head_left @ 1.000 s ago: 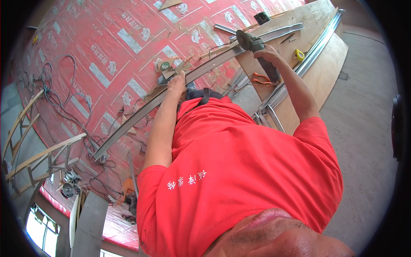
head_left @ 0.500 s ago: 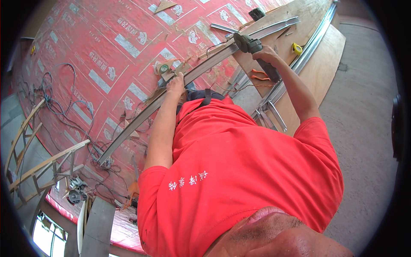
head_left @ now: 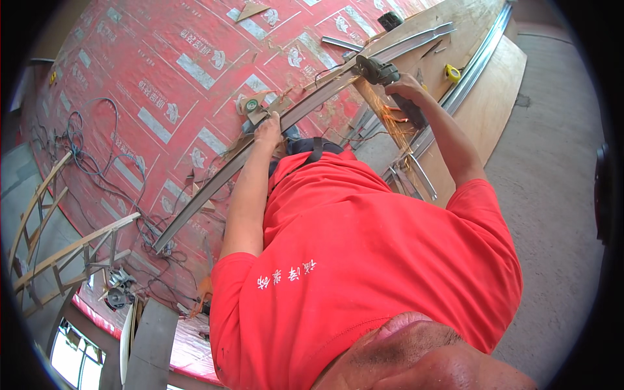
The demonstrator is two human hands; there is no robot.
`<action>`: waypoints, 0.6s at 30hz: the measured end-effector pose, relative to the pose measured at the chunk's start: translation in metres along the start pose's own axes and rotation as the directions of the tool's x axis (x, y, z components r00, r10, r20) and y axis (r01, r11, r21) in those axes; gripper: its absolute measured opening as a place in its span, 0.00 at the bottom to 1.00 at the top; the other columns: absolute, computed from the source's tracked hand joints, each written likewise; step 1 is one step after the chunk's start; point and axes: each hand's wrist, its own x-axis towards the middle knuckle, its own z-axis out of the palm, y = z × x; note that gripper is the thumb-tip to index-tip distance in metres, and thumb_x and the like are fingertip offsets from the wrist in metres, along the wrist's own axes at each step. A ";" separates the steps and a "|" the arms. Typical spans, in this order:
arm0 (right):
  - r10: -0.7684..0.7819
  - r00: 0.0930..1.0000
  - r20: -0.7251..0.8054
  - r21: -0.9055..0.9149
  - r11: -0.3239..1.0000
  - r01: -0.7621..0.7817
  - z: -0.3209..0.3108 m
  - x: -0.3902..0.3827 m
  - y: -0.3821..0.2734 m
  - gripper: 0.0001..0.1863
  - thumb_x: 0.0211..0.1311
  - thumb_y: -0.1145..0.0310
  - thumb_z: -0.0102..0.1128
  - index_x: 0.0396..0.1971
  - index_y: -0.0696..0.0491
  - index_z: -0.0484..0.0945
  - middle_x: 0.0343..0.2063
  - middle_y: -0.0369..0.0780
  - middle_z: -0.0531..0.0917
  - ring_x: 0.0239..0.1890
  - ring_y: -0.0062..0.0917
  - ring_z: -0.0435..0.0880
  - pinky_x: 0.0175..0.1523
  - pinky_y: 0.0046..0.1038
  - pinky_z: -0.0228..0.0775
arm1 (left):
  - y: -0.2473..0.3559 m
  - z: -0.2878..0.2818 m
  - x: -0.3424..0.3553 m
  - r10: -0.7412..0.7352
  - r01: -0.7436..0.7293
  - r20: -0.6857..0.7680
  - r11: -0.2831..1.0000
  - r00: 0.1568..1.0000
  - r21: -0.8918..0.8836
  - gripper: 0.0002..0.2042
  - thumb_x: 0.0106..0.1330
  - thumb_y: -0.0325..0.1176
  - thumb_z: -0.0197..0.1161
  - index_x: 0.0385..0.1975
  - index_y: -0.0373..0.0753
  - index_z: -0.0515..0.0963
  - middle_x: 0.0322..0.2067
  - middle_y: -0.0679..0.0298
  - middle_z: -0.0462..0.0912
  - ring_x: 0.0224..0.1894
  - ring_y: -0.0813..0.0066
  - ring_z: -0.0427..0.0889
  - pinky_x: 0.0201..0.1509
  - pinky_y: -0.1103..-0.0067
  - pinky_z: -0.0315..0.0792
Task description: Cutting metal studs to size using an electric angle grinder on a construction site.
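Floor sheeting [head_left: 156,71]: red, printed
Plywood board [head_left: 500,84]: right of it
Metal channel [head_left: 322,97]: slanting across, upper end over plywood
Angle grinder [head_left: 385,73]: disc at channel, orange sparks [head_left: 393,123] below
Right hand [head_left: 406,88]: wrapped around grinder
Left hand [head_left: 268,130]: closed on channel
Tape measure [head_left: 452,73]: yellow, on plywood

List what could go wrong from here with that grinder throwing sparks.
Sparks fly from the angle grinder past the plywood, back on the wearer's side, and might scorch it or the red shirt.
Only the bare right hand holds the grinder, so it could kick if the disc binds.
The bare left hand is on the metal channel, whose edge might cut.
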 end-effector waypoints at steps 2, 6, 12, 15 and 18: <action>0.015 1.000 -0.001 -0.008 1.000 -0.015 -0.001 -0.001 0.000 0.21 0.32 0.60 0.69 0.30 0.54 0.81 0.23 0.37 0.80 0.24 0.24 0.77 0.31 0.27 0.69 | 0.002 -0.003 -0.001 -0.013 0.013 0.008 1.000 1.000 -0.019 0.27 0.55 0.32 0.66 0.54 0.38 0.62 0.43 0.50 0.80 0.48 0.54 0.80 0.49 0.63 0.77; 0.002 1.000 -0.018 -0.004 1.000 -0.002 -0.001 -0.006 -0.004 0.21 0.29 0.59 0.70 0.26 0.56 0.80 0.20 0.39 0.79 0.23 0.26 0.78 0.29 0.28 0.69 | 0.004 -0.010 -0.005 -0.005 0.005 0.018 1.000 1.000 -0.017 0.26 0.54 0.32 0.66 0.51 0.38 0.63 0.42 0.50 0.81 0.48 0.54 0.81 0.49 0.62 0.77; 0.023 0.999 -0.027 0.017 1.000 -0.022 0.001 -0.003 -0.002 0.20 0.28 0.59 0.69 0.26 0.55 0.80 0.21 0.39 0.80 0.22 0.26 0.78 0.29 0.29 0.69 | 0.008 -0.014 -0.008 -0.009 0.011 0.032 0.999 0.999 -0.036 0.24 0.54 0.32 0.67 0.49 0.38 0.63 0.42 0.50 0.81 0.48 0.53 0.81 0.49 0.62 0.76; 0.020 1.000 -0.024 0.000 1.000 -0.020 -0.002 -0.010 -0.009 0.20 0.28 0.59 0.69 0.26 0.55 0.80 0.21 0.38 0.80 0.23 0.26 0.78 0.30 0.29 0.70 | 0.007 -0.013 -0.008 -0.028 0.029 0.028 0.999 0.999 -0.036 0.24 0.54 0.32 0.66 0.49 0.38 0.63 0.42 0.50 0.81 0.48 0.52 0.80 0.49 0.61 0.76; 0.023 0.999 -0.026 -0.020 1.000 -0.023 -0.003 -0.008 -0.003 0.21 0.28 0.59 0.69 0.27 0.55 0.80 0.21 0.38 0.80 0.23 0.26 0.78 0.30 0.29 0.69 | 0.008 -0.014 -0.009 -0.023 0.023 0.019 0.999 1.000 -0.022 0.23 0.55 0.31 0.65 0.49 0.38 0.63 0.42 0.49 0.80 0.48 0.52 0.80 0.49 0.61 0.76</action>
